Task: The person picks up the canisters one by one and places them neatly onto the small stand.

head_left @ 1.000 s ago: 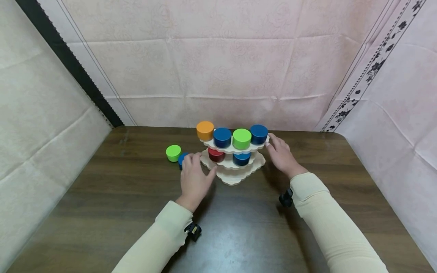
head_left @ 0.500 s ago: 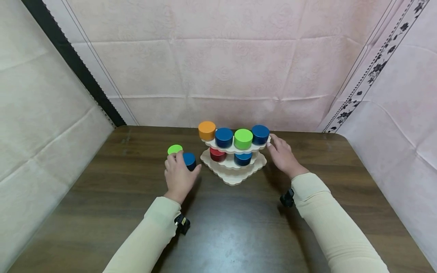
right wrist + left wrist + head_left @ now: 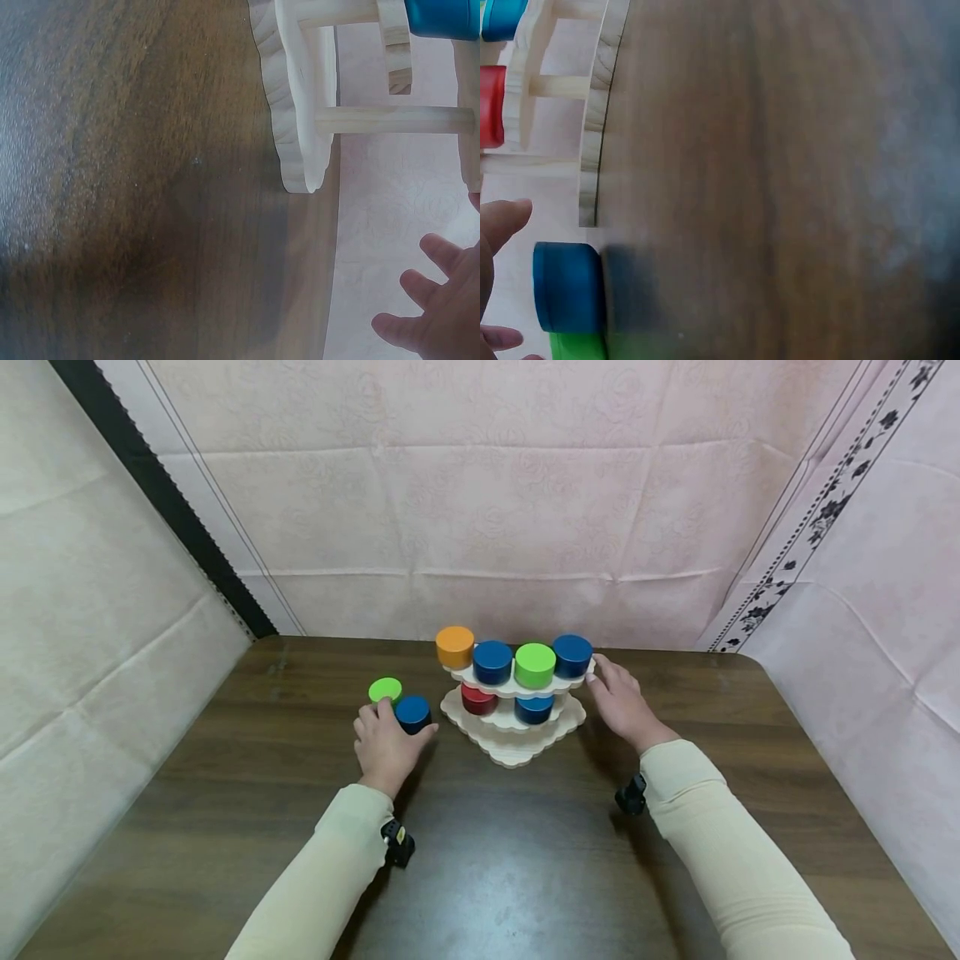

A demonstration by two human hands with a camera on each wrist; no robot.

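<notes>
My left hand (image 3: 386, 750) hovers around a blue round block (image 3: 412, 713) on the table, thumb to its right and fingers to its left. In the left wrist view a gap shows between the thumb (image 3: 506, 219) and this blue block (image 3: 568, 286). Just behind stands a light green block (image 3: 385, 689). My right hand (image 3: 628, 706) is at the right edge of the upper tier of a tiered wooden stand (image 3: 512, 750), its fingers spread in the right wrist view; firm contact is hard to tell.
The top tier carries an orange block (image 3: 454, 647), two blue ones and a green block (image 3: 535, 667). A red block (image 3: 477, 700) and a blue block (image 3: 533, 710) sit one tier lower. Pale patterned cloth (image 3: 480, 527) hangs behind the brown table (image 3: 510, 860).
My left hand has moved left, from beside the stand to the blue block on the table. The right hand stays at the stand's edge.
</notes>
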